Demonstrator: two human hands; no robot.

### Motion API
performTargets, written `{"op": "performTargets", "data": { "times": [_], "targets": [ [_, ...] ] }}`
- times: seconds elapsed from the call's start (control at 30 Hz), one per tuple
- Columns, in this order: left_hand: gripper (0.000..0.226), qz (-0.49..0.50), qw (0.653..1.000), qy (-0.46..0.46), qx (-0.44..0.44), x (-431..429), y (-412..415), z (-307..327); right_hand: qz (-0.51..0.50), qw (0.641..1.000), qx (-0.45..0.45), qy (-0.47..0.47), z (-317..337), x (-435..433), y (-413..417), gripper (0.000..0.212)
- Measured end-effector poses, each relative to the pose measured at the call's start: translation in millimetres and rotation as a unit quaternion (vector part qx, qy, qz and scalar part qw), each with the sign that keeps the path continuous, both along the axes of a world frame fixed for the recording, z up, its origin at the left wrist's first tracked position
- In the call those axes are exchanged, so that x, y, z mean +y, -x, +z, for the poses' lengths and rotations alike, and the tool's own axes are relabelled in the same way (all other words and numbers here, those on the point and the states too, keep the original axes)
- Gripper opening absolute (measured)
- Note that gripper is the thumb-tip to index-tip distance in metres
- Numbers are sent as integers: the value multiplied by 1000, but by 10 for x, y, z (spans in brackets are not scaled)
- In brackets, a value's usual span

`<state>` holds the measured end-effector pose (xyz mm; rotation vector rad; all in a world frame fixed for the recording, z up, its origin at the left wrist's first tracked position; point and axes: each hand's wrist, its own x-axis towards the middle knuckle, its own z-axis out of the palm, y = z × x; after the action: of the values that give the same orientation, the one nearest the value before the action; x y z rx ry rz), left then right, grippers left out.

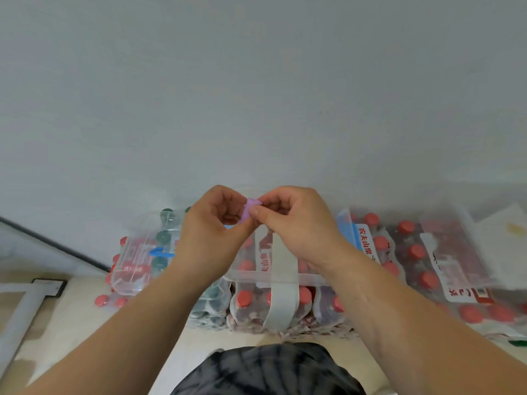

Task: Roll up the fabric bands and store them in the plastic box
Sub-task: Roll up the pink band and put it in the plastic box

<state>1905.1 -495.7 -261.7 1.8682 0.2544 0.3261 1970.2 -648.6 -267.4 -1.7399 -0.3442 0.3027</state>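
Observation:
My left hand [212, 223] and my right hand [293, 220] meet in front of me and pinch a small purple rolled fabric band [248, 209] between their fingertips. Most of the roll is hidden by my fingers. Below my hands stands a clear plastic box [309, 277] on top of packs of bottles. A pale grey band [281, 283] hangs down from under my right hand, over the box's front wall and the packs below. The box's clear lid [137, 263] lies to the left.
Shrink-wrapped packs of red-capped bottles [427, 266] fill the floor against the white wall. Green-capped bottles [164, 238] sit at the left under the lid. A grey metal frame [25, 306] stands at the far left. My dark patterned clothing [268, 372] shows at the bottom.

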Motion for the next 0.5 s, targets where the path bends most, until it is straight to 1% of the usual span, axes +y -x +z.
{"op": "performTargets", "data": {
  "times": [0.07,0.13,0.2,0.27,0.33,0.4,0.47,0.5],
  "targets": [
    [19,-1,999,-40,27,-1,-5,-26,9,1000,7,18,-57,-11,-46,21],
    [19,9,995,-94,39,35,24,-59,21,999,20,30,-131,-16,-93,20],
    [18,57,988,-138,31,117,84,-109,45,996,6,70,-220,-24,-135,16],
    [20,104,980,-167,41,219,150,-188,80,988,-23,129,-305,-29,-172,21],
    [26,116,976,-165,86,298,210,-279,142,974,-28,174,-362,-10,-216,22],
    [30,109,975,-142,131,338,261,-381,213,951,-32,222,-405,46,-270,19],
    [31,103,977,-111,152,352,312,-493,267,923,-52,273,-438,134,-309,12],
    [29,102,978,-94,155,353,339,-546,288,912,-53,289,-463,183,-322,12]
  ]
}}
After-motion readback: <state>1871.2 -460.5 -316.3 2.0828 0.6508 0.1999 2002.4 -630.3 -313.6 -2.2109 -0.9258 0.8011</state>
